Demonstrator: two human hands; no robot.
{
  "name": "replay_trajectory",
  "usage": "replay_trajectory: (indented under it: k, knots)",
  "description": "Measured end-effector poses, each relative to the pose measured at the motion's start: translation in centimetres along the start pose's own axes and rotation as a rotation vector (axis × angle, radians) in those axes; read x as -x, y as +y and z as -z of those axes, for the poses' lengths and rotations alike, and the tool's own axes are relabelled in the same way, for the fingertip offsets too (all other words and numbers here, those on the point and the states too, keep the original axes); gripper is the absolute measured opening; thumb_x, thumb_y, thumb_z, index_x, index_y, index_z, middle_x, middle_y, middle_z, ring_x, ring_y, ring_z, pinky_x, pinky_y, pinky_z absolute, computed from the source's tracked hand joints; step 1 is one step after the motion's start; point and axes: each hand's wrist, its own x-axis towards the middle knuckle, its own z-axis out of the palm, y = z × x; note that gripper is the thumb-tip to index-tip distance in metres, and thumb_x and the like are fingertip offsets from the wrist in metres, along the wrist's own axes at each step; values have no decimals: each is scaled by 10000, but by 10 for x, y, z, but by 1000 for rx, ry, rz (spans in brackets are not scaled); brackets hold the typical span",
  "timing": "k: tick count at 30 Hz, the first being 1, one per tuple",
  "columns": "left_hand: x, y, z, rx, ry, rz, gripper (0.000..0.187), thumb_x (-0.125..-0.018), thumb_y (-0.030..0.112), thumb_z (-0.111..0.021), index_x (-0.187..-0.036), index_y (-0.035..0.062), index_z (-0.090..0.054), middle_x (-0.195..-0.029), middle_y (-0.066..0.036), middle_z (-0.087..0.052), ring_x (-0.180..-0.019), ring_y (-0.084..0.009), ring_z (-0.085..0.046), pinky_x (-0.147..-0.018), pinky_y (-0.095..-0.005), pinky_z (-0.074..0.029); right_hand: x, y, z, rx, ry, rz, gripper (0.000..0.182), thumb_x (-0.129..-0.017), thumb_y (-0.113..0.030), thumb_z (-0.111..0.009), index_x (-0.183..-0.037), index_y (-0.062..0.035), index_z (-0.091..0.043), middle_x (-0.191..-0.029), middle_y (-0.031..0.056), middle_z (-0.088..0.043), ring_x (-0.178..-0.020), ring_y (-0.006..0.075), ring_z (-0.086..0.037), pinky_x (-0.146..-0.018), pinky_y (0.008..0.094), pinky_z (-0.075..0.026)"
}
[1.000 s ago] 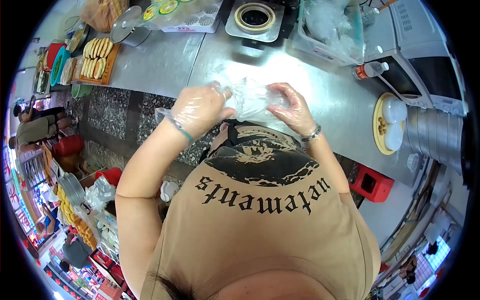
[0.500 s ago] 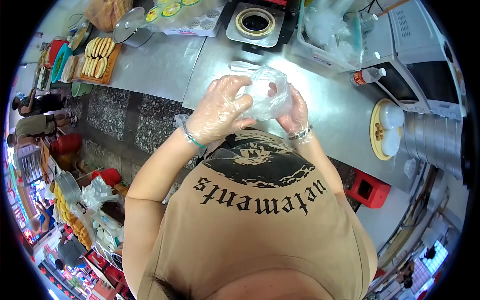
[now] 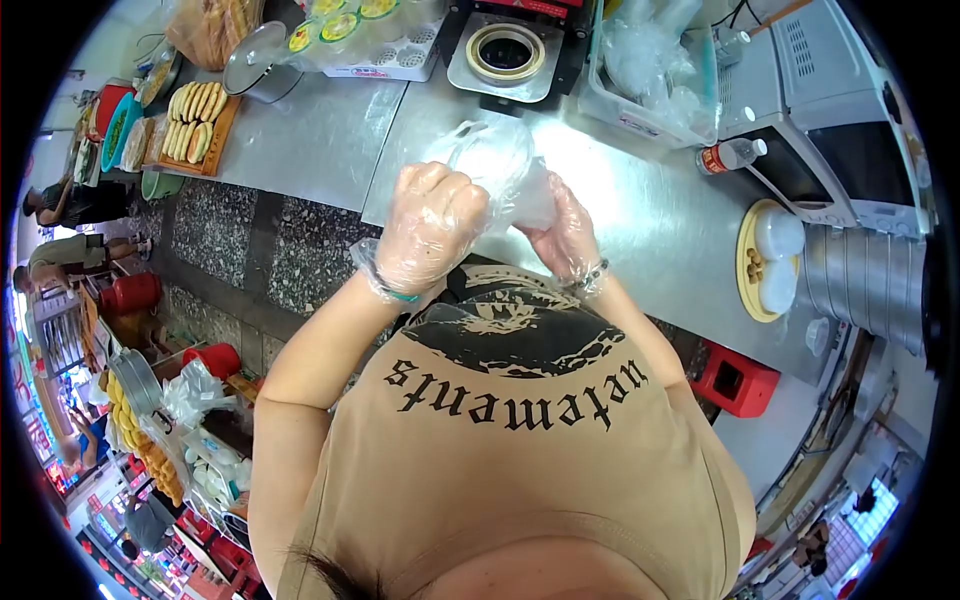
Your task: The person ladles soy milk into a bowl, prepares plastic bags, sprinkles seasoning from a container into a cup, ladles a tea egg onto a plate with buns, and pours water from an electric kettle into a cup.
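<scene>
Both my hands wear clear plastic gloves and hold a thin translucent plastic bag (image 3: 508,158) just above the metal counter. My left hand (image 3: 435,225) is curled into a fist at the bag's left side, gripping its film. On the other side my right hand (image 3: 568,232) holds the bag, fingers partly behind it. A whitish shape shows through the film; what it is, I cannot make out.
Beyond the bag stands a cup-sealing machine (image 3: 505,55). A bin of plastic bags (image 3: 640,115), a bottle (image 3: 732,156) and a yellow tray (image 3: 748,268) are to the right. Sealed cups (image 3: 340,25) and a board of flat breads (image 3: 222,135) stand at the left.
My left hand has closed from spread fingers into a fist on the bag. My right hand has shifted slightly left, and the bag has turned and stretched upright.
</scene>
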Motion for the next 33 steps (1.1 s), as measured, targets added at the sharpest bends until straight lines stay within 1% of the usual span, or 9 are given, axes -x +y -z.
replay_trajectory:
  k: [4, 12, 14, 16, 18, 19, 23, 28, 33]
  knots:
    - [-12, 1, -13, -81, 277, -23, 273, -600, 50, -707, -821, 118, -561, -737, -8, -516, -753, -235, -524, -745, -388, -385, -7, -4, -12, -251, 12, -38, 397, -1001, -316, -370, -1279, -39, -435, -1281, 138, -494, -1148, 261, -522, -963, 455, -471]
    - [-2, 20, -27, 70, 123, 53, 339, -755, 104, -669, -1085, 66, -604, -1077, -116, -562, -1077, -288, -518, -925, -433, -387, -25, -13, -10, -508, -184, -96, 376, -985, -285, -393, -1220, -7, -487, -1137, 158, -581, -1029, 263, -594, -913, 395, -507]
    - [0, 19, -23, 739, 167, 668, 358, -811, 78, -626, -1157, 29, -543, -1109, -143, -581, -1070, -259, -543, -928, -367, -418, -31, -13, -9, -352, -62, -24, 377, -986, -290, -395, -1213, -6, -495, -1139, 156, -579, -1032, 250, -595, -911, 393, -513]
    - [-2, 13, -20, 873, 181, 662, 403, -851, 61, -597, -1230, 0, -475, -1099, -133, -582, -1057, -226, -550, -929, -322, -427, -29, -14, -8, -326, -80, -48, 361, -986, -280, -412, -1209, -12, -505, -1138, 150, -581, -1034, 241, -594, -899, 401, -522]
    - [4, 0, -17, 1205, -123, 839, 560, -928, 159, -525, -1410, -12, -298, -1335, -131, -468, -1216, -217, -467, -1043, -346, -342, -24, -16, -10, -168, 16, -126, 329, -981, -243, -443, -1212, -18, -508, -1140, 142, -581, -1001, 235, -607, -868, 402, -539]
    - [1, 2, -8, 1337, -37, 893, 371, -932, 148, -510, -1261, -14, -458, -1199, -80, -533, -1102, -159, -512, -992, -297, -368, -25, -16, -9, -168, 16, -126, 329, -981, -243, -443, -1212, -18, -508, -1140, 142, -581, -1001, 235, -607, -868, 402, -539]
    - [4, -8, -13, 1045, -127, 891, 162, -925, 160, -523, -814, 42, -514, -836, 28, -484, -803, -70, -423, -787, -228, -365, -31, -13, 3, -161, 18, -136, 300, -973, -200, -473, -1199, -6, -506, -1111, 131, -587, -937, 231, -628, -837, 404, -560]
    - [10, -13, -34, 1080, -104, 894, 148, -915, 181, -528, -831, 63, -553, -925, 11, -562, -799, -78, -405, -784, -228, -341, -38, -7, 23, -89, 56, -121, 308, -984, -234, -461, -1171, 7, -508, -1039, 121, -601, -935, 238, -627, -823, 401, -561]
    - [-2, -3, -14, 1172, -98, 1020, 202, -921, 212, -522, -939, 33, -613, -962, 3, -575, -854, -92, -418, -850, -229, -334, -56, 2, 69, 135, 424, 15, 269, -976, -241, -483, -1045, 10, -549, -925, 77, -587, -779, 178, -580, -692, 326, -514]
